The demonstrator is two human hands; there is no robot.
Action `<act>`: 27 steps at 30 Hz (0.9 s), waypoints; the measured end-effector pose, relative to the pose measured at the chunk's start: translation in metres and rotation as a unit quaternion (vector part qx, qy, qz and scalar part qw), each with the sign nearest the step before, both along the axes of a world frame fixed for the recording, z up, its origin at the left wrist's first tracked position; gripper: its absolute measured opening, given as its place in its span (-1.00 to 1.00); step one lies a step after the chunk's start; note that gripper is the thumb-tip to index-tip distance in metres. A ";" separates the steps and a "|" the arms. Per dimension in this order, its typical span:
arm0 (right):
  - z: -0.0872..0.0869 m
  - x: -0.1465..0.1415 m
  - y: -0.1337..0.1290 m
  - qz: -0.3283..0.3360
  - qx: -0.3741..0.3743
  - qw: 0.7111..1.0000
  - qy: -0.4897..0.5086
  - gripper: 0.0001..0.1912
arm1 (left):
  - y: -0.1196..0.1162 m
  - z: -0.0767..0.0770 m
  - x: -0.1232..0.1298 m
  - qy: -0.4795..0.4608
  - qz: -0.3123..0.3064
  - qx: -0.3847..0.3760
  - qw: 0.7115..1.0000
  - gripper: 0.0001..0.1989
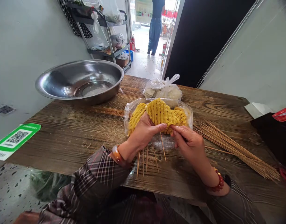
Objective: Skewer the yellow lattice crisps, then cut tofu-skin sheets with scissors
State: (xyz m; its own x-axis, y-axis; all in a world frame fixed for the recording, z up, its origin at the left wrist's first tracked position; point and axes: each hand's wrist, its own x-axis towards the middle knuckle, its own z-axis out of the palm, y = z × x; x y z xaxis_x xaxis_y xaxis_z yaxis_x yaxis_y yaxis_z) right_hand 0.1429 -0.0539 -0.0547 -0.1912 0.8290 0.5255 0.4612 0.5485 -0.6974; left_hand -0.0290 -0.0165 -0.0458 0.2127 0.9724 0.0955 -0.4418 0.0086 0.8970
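My left hand is closed around a yellow, lattice-cut food piece, its thumb along the lower edge. My right hand pinches at the lower right edge of that piece; whether a skewer is also between its fingertips is hidden. One thin wooden skewer points down from beneath the piece. More yellow lattice pieces lie behind in an open clear plastic bag. Several skewer ends stick out below my left wrist.
A loose bundle of skewers lies on the wooden table at right. A steel basin stands at back left, and a tied plastic bag at the back. Beyond are a shelf cart and a person in the doorway.
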 end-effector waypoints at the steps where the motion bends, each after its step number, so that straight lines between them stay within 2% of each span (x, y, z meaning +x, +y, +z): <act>1: 0.000 0.000 0.000 -0.002 -0.004 1.000 0.002 -0.77 | 0.000 0.000 0.000 0.009 0.003 0.001 1.000 -0.58; 7: -0.004 0.000 0.001 -0.020 -0.018 1.000 -0.003 -0.81 | -0.002 -0.001 0.002 0.065 0.029 0.014 0.997 -0.53; 15: 0.001 -0.002 0.002 -0.040 -0.002 0.998 -0.041 -0.86 | -0.001 -0.009 0.002 0.189 0.073 0.049 0.978 -0.48; 22: -0.005 0.000 0.004 -0.023 -0.004 1.000 -0.020 -0.83 | 0.002 -0.007 0.000 0.184 0.077 0.054 0.978 -0.48; 27: -0.002 -0.002 0.003 -0.032 -0.022 0.999 -0.022 -0.85 | -0.001 -0.008 0.000 0.241 0.105 0.064 0.963 -0.52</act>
State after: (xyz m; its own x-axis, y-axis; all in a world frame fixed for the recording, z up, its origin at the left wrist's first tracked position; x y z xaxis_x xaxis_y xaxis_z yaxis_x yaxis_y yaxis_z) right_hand 0.1414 -0.0512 -0.0564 -0.1596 0.8627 0.4799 0.5241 0.4860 -0.6993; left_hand -0.0286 -0.0170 -0.0534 0.0617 0.9856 0.1574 0.0472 -0.1604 0.9859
